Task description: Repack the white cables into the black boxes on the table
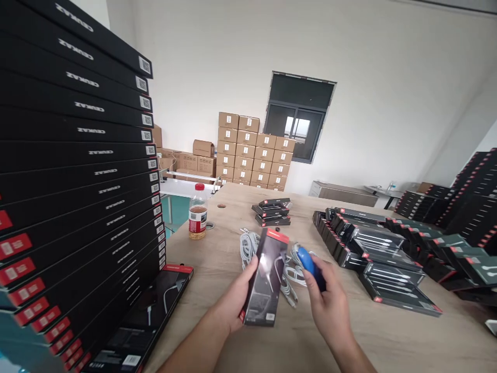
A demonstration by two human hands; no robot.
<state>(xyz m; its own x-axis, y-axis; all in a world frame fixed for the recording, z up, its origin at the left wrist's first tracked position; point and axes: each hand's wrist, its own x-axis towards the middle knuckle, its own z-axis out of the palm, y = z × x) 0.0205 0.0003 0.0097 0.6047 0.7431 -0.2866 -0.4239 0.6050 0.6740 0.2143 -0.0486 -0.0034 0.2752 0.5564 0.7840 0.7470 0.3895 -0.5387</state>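
Observation:
My left hand [243,292] grips a black box [266,280] with a red top edge and a cable picture, holding it tilted up above the wooden table [209,321]. To its right, my right hand [328,295] is wrapped round a blue object [308,263] with a rounded end; its exact kind is unclear. Coiled white cables [249,245] lie behind the box, and more white cables [295,274] show between the two hands. Farther back sits a small pile of black boxes [274,211].
A tall stack of black boxes [89,171] rises at the left, beside a flat black box [155,305]. A bottle [198,215] with a red cap stands nearby. Rows of black boxes [373,243] fill the right side. Cartons [244,150] are stacked by the wall.

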